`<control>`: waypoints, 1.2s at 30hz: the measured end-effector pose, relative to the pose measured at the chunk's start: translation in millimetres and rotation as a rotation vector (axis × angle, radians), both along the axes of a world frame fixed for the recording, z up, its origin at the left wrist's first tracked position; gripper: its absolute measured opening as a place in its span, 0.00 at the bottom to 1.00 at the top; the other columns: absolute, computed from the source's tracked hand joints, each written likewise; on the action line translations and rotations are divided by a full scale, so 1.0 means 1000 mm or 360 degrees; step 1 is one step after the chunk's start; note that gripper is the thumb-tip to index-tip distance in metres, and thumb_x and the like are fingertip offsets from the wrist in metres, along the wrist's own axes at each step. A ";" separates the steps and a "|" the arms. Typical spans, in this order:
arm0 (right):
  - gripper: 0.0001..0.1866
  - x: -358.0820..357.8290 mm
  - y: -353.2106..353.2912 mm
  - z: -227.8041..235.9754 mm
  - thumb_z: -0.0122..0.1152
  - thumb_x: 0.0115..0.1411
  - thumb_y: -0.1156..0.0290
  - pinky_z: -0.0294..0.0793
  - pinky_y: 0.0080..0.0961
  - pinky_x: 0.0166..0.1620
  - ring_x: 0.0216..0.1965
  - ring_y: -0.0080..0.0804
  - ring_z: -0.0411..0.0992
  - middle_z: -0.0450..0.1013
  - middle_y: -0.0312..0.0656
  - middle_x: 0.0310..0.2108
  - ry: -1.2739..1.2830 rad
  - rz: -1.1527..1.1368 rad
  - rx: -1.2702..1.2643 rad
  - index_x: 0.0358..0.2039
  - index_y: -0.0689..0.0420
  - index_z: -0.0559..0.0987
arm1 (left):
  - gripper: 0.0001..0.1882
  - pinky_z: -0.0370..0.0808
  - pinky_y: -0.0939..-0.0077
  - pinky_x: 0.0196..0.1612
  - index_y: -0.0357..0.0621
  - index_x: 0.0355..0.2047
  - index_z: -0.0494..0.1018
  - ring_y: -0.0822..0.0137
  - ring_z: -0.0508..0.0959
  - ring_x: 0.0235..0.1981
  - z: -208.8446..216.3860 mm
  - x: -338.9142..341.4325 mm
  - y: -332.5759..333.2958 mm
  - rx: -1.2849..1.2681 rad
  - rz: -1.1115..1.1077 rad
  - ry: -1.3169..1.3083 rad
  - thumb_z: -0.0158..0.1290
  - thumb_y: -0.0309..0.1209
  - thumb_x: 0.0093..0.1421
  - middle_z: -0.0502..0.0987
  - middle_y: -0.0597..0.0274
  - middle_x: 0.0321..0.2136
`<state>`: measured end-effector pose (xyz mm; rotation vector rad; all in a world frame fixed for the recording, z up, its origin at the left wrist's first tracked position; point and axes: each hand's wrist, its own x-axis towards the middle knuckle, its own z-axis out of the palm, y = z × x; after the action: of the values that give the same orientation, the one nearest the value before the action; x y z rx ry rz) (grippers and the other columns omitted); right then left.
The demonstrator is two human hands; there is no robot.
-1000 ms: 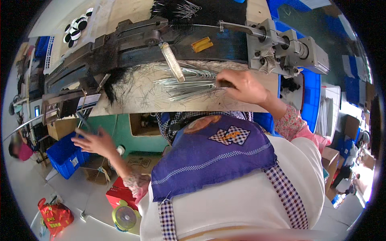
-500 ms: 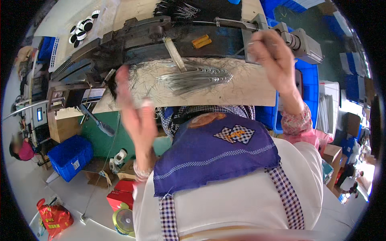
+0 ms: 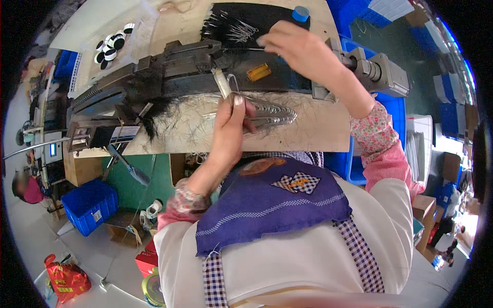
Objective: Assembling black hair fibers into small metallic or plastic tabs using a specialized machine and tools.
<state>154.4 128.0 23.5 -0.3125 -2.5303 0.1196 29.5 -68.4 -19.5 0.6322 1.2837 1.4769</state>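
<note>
My left hand (image 3: 231, 120) is closed over the bundle of bent metal wires (image 3: 275, 114) on the wooden table, and a looped wire (image 3: 233, 81) sticks up past its thumb. Above the long dark metal machine (image 3: 185, 66), my right hand (image 3: 300, 49) has its thumb and fingers drawn together. Its fingertips are close to a thin rod (image 3: 251, 50) with dark bristles at its left end; whether they grip anything is unclear. A pale taped strip (image 3: 221, 82) slants down from the machine towards my left hand.
Twisted-wire pieces (image 3: 240, 32) lie on black bristles (image 3: 218, 23) behind the machine, near a blue cap (image 3: 301, 13). A yellow block (image 3: 259, 72) rests on the machine. Black-and-white round parts (image 3: 110, 47) fill a clear tray at far left. A blue crate (image 3: 357, 159) stands at right.
My left hand has moved right onto the wire bundle and closed, with a looped wire now showing. My right hand has moved left from the machine's right end to the thin rod.
</note>
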 end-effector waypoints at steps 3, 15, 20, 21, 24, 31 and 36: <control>0.06 -0.007 -0.003 -0.005 0.54 0.50 0.73 0.75 0.29 0.36 0.37 0.36 0.72 0.69 0.38 0.30 -0.0246 -0.0032 0.0195 0.30 0.55 0.75 | 0.11 0.54 0.85 0.16 0.47 0.35 0.66 0.81 0.58 0.18 0.033 0.004 0.008 0.0209 -0.0172 -0.0716 0.40 0.39 0.69 0.64 0.69 0.22; 0.08 -0.025 0.002 0.012 0.55 0.44 0.79 0.74 0.35 0.38 0.34 0.43 0.72 0.69 0.43 0.28 -0.0008 -0.0214 -0.0057 0.29 0.58 0.74 | 0.08 0.57 0.84 0.14 0.42 0.38 0.75 0.79 0.62 0.14 0.018 -0.085 -0.052 0.0705 0.0153 -0.0288 0.51 0.32 0.62 0.68 0.67 0.18; 0.09 -0.052 0.048 0.009 0.56 0.54 0.71 0.71 0.38 0.38 0.37 0.46 0.72 0.70 0.46 0.32 -0.0369 -0.0327 0.0000 0.35 0.59 0.76 | 0.11 0.70 0.70 0.26 0.35 0.30 0.78 0.60 0.76 0.20 0.027 -0.033 0.050 0.0386 -0.0622 0.1264 0.55 0.32 0.57 0.76 0.49 0.20; 0.10 -0.050 0.046 0.011 0.58 0.54 0.69 0.70 0.38 0.39 0.38 0.46 0.71 0.70 0.47 0.33 -0.0301 -0.0177 -0.0101 0.35 0.59 0.75 | 0.11 0.71 0.68 0.27 0.36 0.30 0.78 0.56 0.77 0.21 0.018 -0.031 0.072 0.0325 -0.0642 0.1241 0.54 0.33 0.57 0.76 0.47 0.20; 0.14 -0.009 0.017 0.027 0.61 0.51 0.66 0.70 0.41 0.39 0.38 0.48 0.71 0.69 0.47 0.33 -0.0365 0.0095 -0.0460 0.36 0.59 0.75 | 0.11 0.72 0.66 0.29 0.38 0.30 0.79 0.51 0.78 0.24 0.005 -0.038 0.106 0.0301 -0.0578 0.1306 0.53 0.33 0.56 0.76 0.46 0.21; 0.09 -0.024 0.020 0.009 0.60 0.51 0.69 0.71 0.39 0.37 0.34 0.49 0.71 0.71 0.46 0.28 -0.0167 0.0357 -0.0490 0.30 0.61 0.75 | 0.03 0.76 0.64 0.29 0.44 0.23 0.75 0.57 0.77 0.29 0.038 -0.061 0.094 0.0569 -0.0243 0.2691 0.51 0.26 0.47 0.75 0.61 0.25; 0.07 -0.041 0.002 0.004 0.61 0.51 0.72 0.74 0.35 0.37 0.33 0.45 0.74 0.74 0.44 0.27 0.0139 0.0357 -0.0431 0.31 0.59 0.78 | 0.10 0.76 0.71 0.30 0.47 0.30 0.78 0.65 0.76 0.30 0.055 -0.077 0.060 0.0600 0.0203 0.3000 0.52 0.24 0.47 0.74 0.67 0.28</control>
<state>113.8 130.3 27.0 -0.1229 -2.4547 0.5541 -47.5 -8.1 35.1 2.5467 2.3182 0.9248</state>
